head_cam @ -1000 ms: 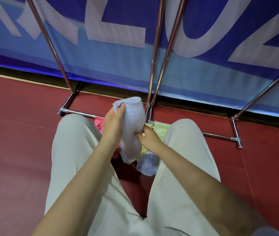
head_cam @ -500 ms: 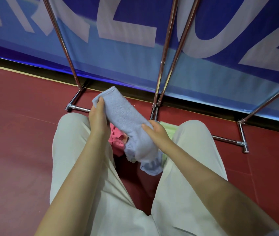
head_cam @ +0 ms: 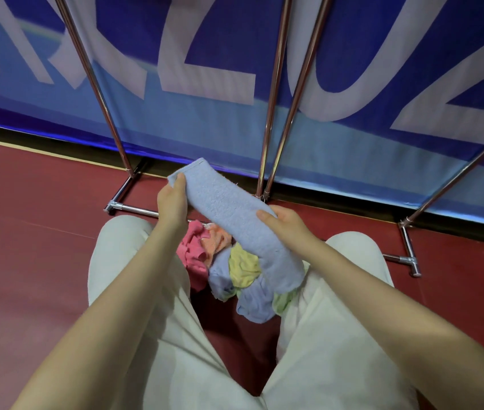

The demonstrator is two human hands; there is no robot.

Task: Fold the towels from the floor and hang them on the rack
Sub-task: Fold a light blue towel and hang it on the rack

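Note:
A folded light-blue towel (head_cam: 234, 220) stretches as a long strip between my hands, slanting from upper left to lower right above my knees. My left hand (head_cam: 172, 202) grips its far upper end, thumb on top. My right hand (head_cam: 286, 224) holds the strip near its middle, thumb across the top. Below it, between my legs on the red floor, lies a heap of crumpled towels (head_cam: 228, 267): pink, orange, yellow, light blue and pale green. The chrome rack (head_cam: 270, 113) stands just beyond, its poles rising out of view.
A blue banner (head_cam: 205, 128) with large white letters hangs behind the rack. The rack's low base bars (head_cam: 134, 207) and right foot (head_cam: 409, 258) lie on the red floor (head_cam: 27, 232). My legs in pale trousers (head_cam: 134, 291) flank the heap.
The towel went from hanging upright in both hands to being drawn out into a long slanted strip. My left hand moved up and left; the heap below is now uncovered.

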